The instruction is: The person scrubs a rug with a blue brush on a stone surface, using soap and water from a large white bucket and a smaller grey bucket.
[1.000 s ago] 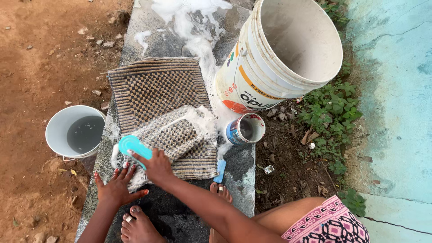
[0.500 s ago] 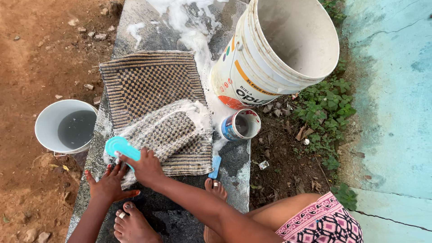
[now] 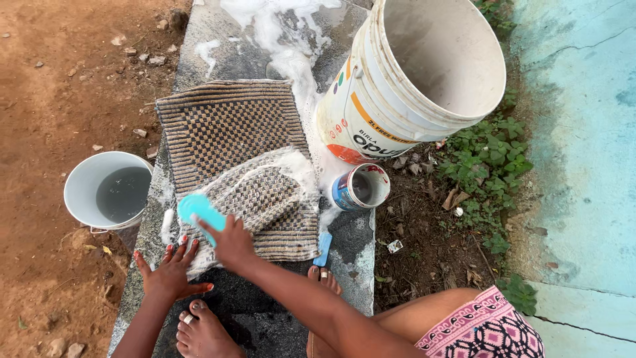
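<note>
Head view: checked mat (image 3: 242, 156), soapy, flat on stone slab (image 3: 344, 258). My right hand (image 3: 232, 244) grips turquoise brush (image 3: 200, 209) at mat's near-left corner. My left hand (image 3: 169, 272), fingers spread, pins mat's near edge. Small bucket (image 3: 86, 182) left of mat; big bucket (image 3: 411, 79) right.

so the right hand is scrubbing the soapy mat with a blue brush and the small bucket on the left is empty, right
Not quite. The small bucket holds dark water, as the head view shows. The rest stands: the right hand grips the blue brush on the soapy mat.
</note>
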